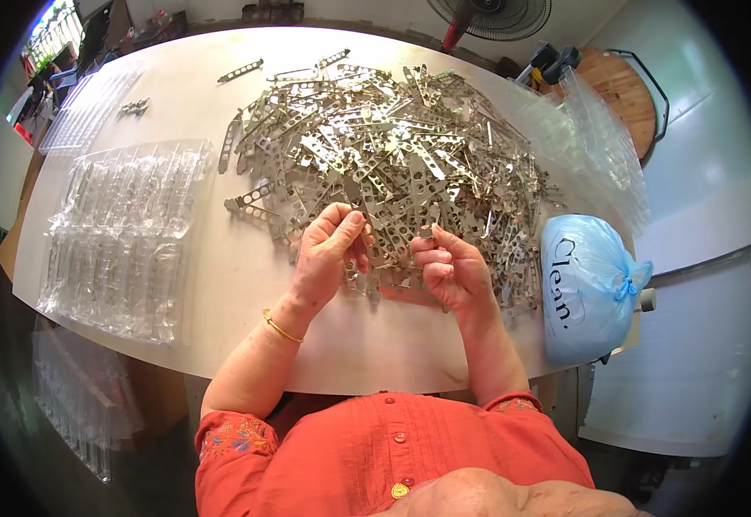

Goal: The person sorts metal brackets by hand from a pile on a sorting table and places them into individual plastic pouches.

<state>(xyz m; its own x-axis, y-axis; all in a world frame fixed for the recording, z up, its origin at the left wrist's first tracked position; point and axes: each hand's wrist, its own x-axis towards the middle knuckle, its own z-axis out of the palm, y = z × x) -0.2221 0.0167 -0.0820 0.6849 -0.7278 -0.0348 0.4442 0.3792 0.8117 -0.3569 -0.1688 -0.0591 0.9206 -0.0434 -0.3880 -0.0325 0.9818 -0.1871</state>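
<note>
A wide heap of flat metal pieces with round holes [393,146] covers the middle of the pale table [246,319]. Over the heap's near left part, my left hand [332,250] has its thumb and index finger pressed together; what they hold, if anything, is too small to name. To its right my right hand [451,267] pinches a small metal piece [427,231] between thumb and index finger. The two hands are apart. An orange-red strip [406,295] lies below the heap's near edge, between the wrists.
Clear plastic trays [126,241] lie at the left, with another tray [96,108] behind them. A few small parts [134,108] sit near it. At right are a tied blue bag [591,289], plastic sheets [599,146] and a round wooden stool [612,95]. A fan [496,13] stands behind.
</note>
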